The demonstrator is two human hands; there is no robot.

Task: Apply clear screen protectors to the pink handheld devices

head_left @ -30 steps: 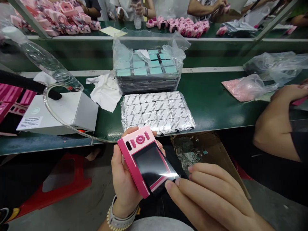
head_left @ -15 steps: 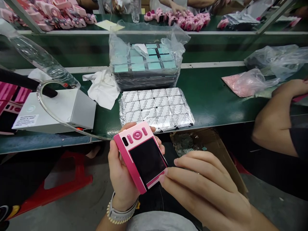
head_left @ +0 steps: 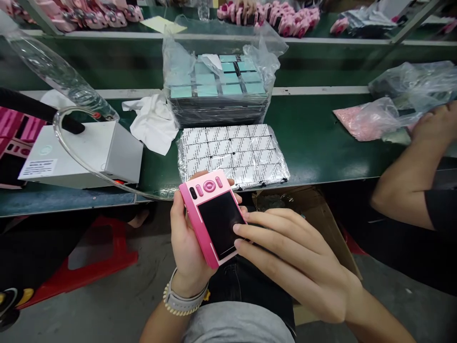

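A pink digital camera (head_left: 199,216) with a black screen and a round button pad lies tilted in my left hand (head_left: 191,257). The thumb runs along its darker pink side, and the other fingers wrap behind it to the far edge. My right hand (head_left: 300,257) has its fingers stretched out. Its fingertips rest on the lower right part of the black screen (head_left: 219,224), with nothing visible between them. Just beyond the camera, a bagged sheet of white printed squares (head_left: 232,152) lies on the green bench (head_left: 303,143).
Behind the sheet stands a plastic-wrapped stack of blue-topped panels (head_left: 217,109). To the left are a white cloth (head_left: 153,121), a grey box with a tube (head_left: 85,152) and a plastic bottle (head_left: 60,76). At right, a person's arm (head_left: 403,190) is near a bag of pink pieces (head_left: 352,121).
My right fingertips have moved from the camera's lower edge up onto the screen. The black panel now covers the pink strip seen below it earlier. The camera has shifted slightly right and up.
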